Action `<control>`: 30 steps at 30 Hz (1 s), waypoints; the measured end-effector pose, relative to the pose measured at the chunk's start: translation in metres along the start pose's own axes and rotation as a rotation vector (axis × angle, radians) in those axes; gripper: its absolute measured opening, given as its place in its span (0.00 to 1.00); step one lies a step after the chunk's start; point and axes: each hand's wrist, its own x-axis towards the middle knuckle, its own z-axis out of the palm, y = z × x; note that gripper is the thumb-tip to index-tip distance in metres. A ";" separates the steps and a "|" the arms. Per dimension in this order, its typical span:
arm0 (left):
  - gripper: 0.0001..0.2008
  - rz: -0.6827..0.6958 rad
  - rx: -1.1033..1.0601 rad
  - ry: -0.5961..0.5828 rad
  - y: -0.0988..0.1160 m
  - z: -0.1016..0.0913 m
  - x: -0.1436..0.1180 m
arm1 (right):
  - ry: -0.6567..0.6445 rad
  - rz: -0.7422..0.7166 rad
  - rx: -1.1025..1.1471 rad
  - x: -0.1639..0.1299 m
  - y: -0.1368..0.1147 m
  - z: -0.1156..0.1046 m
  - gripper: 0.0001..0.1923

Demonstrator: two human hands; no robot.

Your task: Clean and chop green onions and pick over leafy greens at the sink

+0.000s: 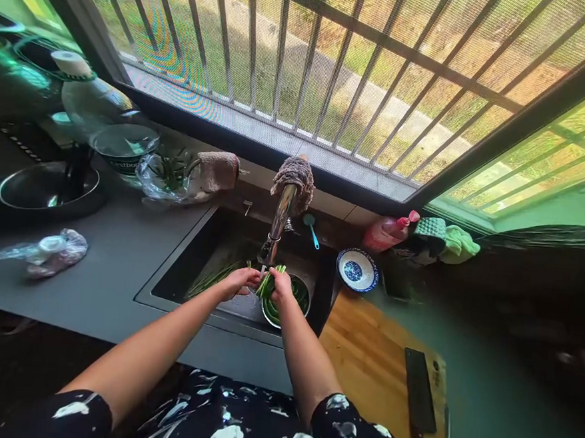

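Note:
Over the dark sink (190, 252), my left hand (241, 281) and my right hand (282, 283) both grip a bunch of green stalks (269, 283) right under the spout of the metal tap (278, 226). A metal bowl (301, 298) with more greens stands in the sink below my right hand. Loose green stalks (213, 277) lie on the sink floor to the left of my left hand.
A wooden cutting board (373, 358) with a cleaver (419, 395) lies to the right of the sink, with a blue-patterned bowl (358, 270) and a pink bottle (389, 232) behind it. On the left counter are a steel bowl (49, 185), a plastic bag (44, 253) and a bag of greens (168, 173).

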 end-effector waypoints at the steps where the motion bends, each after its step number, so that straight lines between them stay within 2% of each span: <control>1: 0.19 0.012 0.052 -0.015 -0.001 -0.001 0.000 | 0.022 0.002 -0.007 0.000 -0.001 -0.001 0.11; 3: 0.19 0.033 0.115 -0.036 -0.004 -0.003 0.000 | 0.036 -0.006 -0.022 -0.001 -0.003 -0.002 0.12; 9: 0.17 0.064 0.031 -0.097 -0.004 -0.006 -0.001 | -0.139 -0.021 -0.092 -0.009 -0.011 0.000 0.17; 15: 0.11 -0.048 0.033 -0.222 -0.003 -0.005 -0.007 | -0.339 -0.037 -0.210 -0.018 -0.025 0.006 0.14; 19: 0.13 -0.226 -0.121 -0.369 -0.004 -0.012 -0.010 | -0.264 -0.028 -0.172 -0.014 -0.022 0.005 0.12; 22: 0.16 -0.281 -0.195 -0.396 -0.006 -0.020 -0.009 | -0.189 -0.010 -0.094 -0.007 -0.015 0.002 0.13; 27: 0.20 -0.223 -0.136 -0.349 -0.013 -0.025 -0.004 | -0.138 0.142 0.058 -0.004 -0.010 0.006 0.12; 30: 0.23 -0.163 -0.081 -0.313 -0.014 -0.026 -0.004 | -0.224 0.267 0.122 -0.007 -0.012 0.010 0.12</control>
